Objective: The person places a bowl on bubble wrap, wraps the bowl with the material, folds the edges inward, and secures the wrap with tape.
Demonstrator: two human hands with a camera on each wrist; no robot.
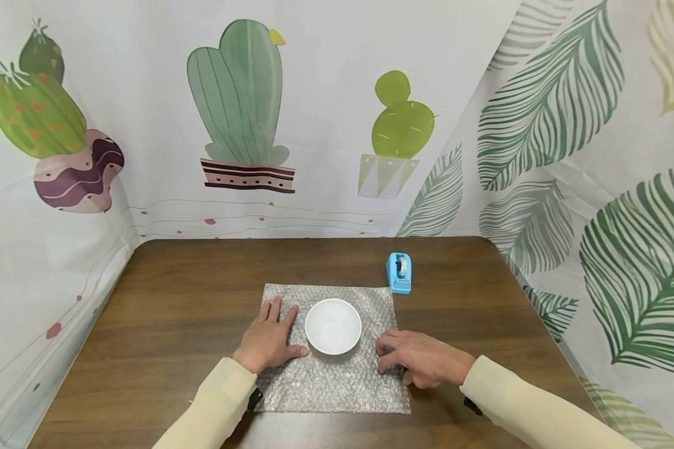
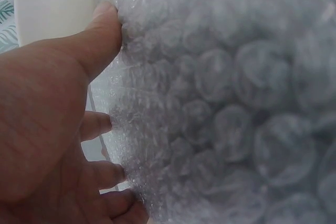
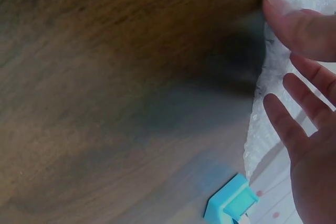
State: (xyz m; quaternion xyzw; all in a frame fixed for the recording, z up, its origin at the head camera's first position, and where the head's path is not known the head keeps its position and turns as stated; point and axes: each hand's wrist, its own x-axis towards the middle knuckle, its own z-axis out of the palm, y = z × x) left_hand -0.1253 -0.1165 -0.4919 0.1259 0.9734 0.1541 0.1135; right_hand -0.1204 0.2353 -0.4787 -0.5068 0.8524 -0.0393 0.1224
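A sheet of clear bubble wrap [image 1: 337, 390] lies flat on the brown wooden table, with a white bowl [image 1: 333, 326] upright near its middle. My left hand [image 1: 269, 340] rests on the sheet's left part, fingers spread, its thumb close to the bowl. In the left wrist view, the thumb and fingertips touch the bubble wrap [image 2: 220, 108], and part of the bowl [image 2: 52, 9] shows at top left. Over the right edge of the sheet, my right hand [image 1: 421, 357] bends its fingers, gripping the edge. The right wrist view shows its thumb [image 3: 299, 30] at that edge.
A light blue tape dispenser [image 1: 400, 273] stands by the sheet's back right corner. The wooden table [image 1: 191, 274] extends on both sides of the sheet. Behind the table hangs a white cloth [image 1: 326, 125] printed with cacti and leaves.
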